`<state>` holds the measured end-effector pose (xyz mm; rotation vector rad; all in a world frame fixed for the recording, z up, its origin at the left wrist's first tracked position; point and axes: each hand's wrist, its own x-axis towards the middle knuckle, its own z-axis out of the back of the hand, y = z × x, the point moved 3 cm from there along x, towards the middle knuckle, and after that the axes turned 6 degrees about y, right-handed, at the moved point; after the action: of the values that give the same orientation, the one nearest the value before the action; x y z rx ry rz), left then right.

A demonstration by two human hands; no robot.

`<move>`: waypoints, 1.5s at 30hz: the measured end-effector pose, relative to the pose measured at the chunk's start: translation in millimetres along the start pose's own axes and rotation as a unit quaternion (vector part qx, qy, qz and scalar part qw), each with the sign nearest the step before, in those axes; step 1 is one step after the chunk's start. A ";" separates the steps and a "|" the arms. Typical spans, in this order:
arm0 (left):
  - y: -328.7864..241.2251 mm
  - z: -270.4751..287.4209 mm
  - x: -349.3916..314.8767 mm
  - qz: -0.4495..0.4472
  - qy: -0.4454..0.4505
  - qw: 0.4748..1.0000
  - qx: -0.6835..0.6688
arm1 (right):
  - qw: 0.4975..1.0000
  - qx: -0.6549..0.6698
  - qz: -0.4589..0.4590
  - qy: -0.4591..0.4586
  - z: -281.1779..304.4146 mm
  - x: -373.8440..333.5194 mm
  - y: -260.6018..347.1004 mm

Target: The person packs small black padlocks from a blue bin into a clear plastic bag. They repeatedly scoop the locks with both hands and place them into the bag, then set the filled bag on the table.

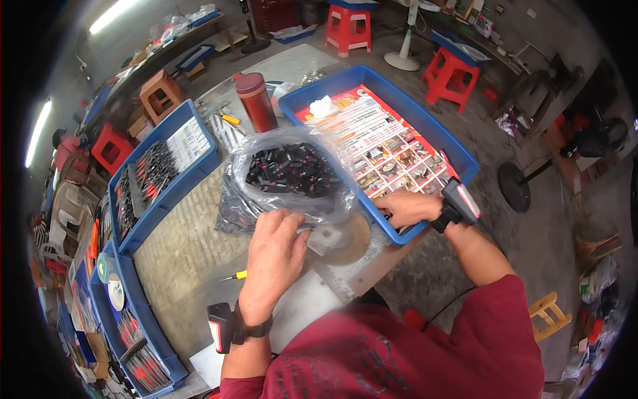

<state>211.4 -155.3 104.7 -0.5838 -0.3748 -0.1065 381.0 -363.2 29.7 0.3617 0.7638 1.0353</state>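
Note:
A clear plastic bag [232,174], its mouth wide, holds many small black parts [292,171], some with red bits. My left hand [276,247] is at the bag's near edge, fingers loosely bent and thumb apart, fingertips against the film. Inside the near corner of a large blue tray [463,154] is my right hand [407,207]. Its fingers are closed around something dark, mostly hidden by the hand. A red-and-white printed sheet [389,143] lines the tray, with a crumpled white wad [323,107] on it. Both wrists wear black strapped devices.
A dark red cylindrical flask [256,103] stands behind the bag. Blue trays [212,149] with red-and-black tools line the table's left side. A yellow-handled tool [234,275] lies beside my left hand. Red stools [452,78] and a black fan [515,187] stand beyond the table.

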 end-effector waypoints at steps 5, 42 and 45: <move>5.5 6.5 -5.7 0.000 -0.009 1.000 0.001 | 0.992 0.044 -0.014 -0.118 53.6 -8.5 10.3; -56.7 -91.6 25.3 -0.172 0.177 0.964 -0.102 | 0.908 -0.264 -0.318 -0.068 60.1 -63.1 -139.0; -57.4 -98.9 27.5 -0.176 0.186 0.962 -0.090 | 0.912 -0.237 -0.333 -0.021 58.6 -61.2 -143.2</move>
<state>256.4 -257.8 68.6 -0.6569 -0.0994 -0.5899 496.2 -481.3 8.1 -0.2891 0.5113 0.5268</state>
